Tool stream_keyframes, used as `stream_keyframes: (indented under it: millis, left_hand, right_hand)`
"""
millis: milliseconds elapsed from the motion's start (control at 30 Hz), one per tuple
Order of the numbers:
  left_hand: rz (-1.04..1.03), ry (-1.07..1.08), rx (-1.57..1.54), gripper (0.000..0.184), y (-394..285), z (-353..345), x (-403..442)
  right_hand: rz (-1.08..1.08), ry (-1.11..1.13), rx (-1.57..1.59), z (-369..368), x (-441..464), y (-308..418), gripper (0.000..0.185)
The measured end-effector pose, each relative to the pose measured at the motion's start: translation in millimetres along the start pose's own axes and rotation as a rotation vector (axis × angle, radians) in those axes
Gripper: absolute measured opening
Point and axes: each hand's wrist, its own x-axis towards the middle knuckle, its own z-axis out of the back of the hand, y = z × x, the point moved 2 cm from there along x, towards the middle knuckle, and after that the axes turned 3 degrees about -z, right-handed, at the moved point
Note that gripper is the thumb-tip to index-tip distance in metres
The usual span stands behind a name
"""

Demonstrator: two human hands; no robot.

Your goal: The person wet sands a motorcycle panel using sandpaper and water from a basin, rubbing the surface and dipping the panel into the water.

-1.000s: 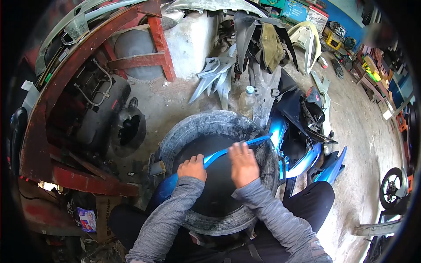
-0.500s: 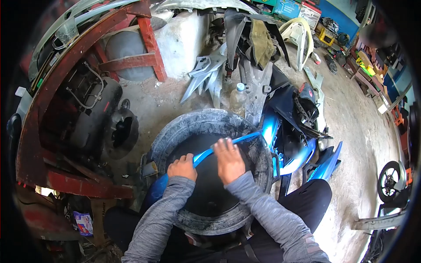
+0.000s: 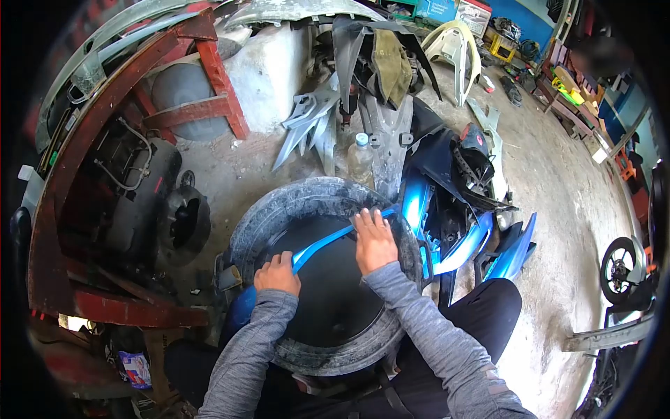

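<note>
Shifted toward the upper right along the blue strip (image 3: pixel 324 243), the right hand (image 3: pixel 377 243) is nearer its far end; I cannot tell if it grips. The left hand (image 3: pixel 278 274) clamps its lower-left part. Mid-frame, the strip slants up rightward across the tub (image 3: pixel 252 211).

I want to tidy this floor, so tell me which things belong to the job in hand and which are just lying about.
Job in hand:
blue plastic strip, gripped by the left hand, with the right hand at it
black tub beneath

Seemingly just lying about:
capped plastic bottle
motorcycle wheel
yellow crate
blue fairing panels beside the tub, though these may belong
</note>
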Motion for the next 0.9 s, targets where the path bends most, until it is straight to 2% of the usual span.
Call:
stream_keyframes:
  millis: [100, 167, 233, 300, 367, 500, 567, 667, 733, 767, 833, 900]
  left_hand:
    - [0.023, 0.019, 0.022, 0.035, 4, 0, 4]
    - [0.005, 0.021, -0.006, 0.035, 8, -1, 2]
    - [0.015, 0.023, 0.0, 0.035, 9, 1, 2]
    - [0.031, 0.031, 0.007, 0.035, 12, 0, 0]
    - [0.017, 0.001, 0.042, 0.035, 13, -3, 2]
    - [0.025, 0.035, 0.043, 0.034, 12, -3, 3]
    - [-0.015, 0.015, 0.028, 0.033, 9, -3, 4]
    - [-0.049, -0.056, -0.013, 0.028, -4, -2, 9]
    - [-0.031, 0.0, -0.01, 0.026, -2, -2, 14]
    - [-0.013, 0.06, -0.006, 0.023, 0, -2, 15]
    - [-0.018, 0.042, 0.025, 0.022, 1, -8, 15]
    - [-0.019, 0.026, 0.049, 0.02, 2, -10, 14]
  right_hand:
    - [0.161, 0.045, 0.112, -3, -13, 22, 0.041]
    - [0.165, 0.05, 0.146, -3, -16, 17, 0.042]
    - [0.024, 0.004, 0.022, -6, -4, -2, 0.042]
    - [0.015, 0.001, 0.054, -10, -2, -2, 0.042]
    - [0.144, 0.022, 0.082, -18, -6, 12, 0.042]
    - [0.064, 0.015, 0.018, -17, -5, -4, 0.043]
    - [-0.046, -0.015, 0.028, -12, 2, -18, 0.043]
    - [0.096, 0.006, 0.075, -19, -5, 7, 0.042]
    - [0.154, 0.061, 0.162, -7, -15, 24, 0.043]
    - [0.152, 0.06, 0.163, -9, -14, 17, 0.043]
    - [-0.011, -0.048, 0.006, -12, -4, -10, 0.044]
    - [-0.039, -0.034, 0.051, -15, 2, -14, 0.044]
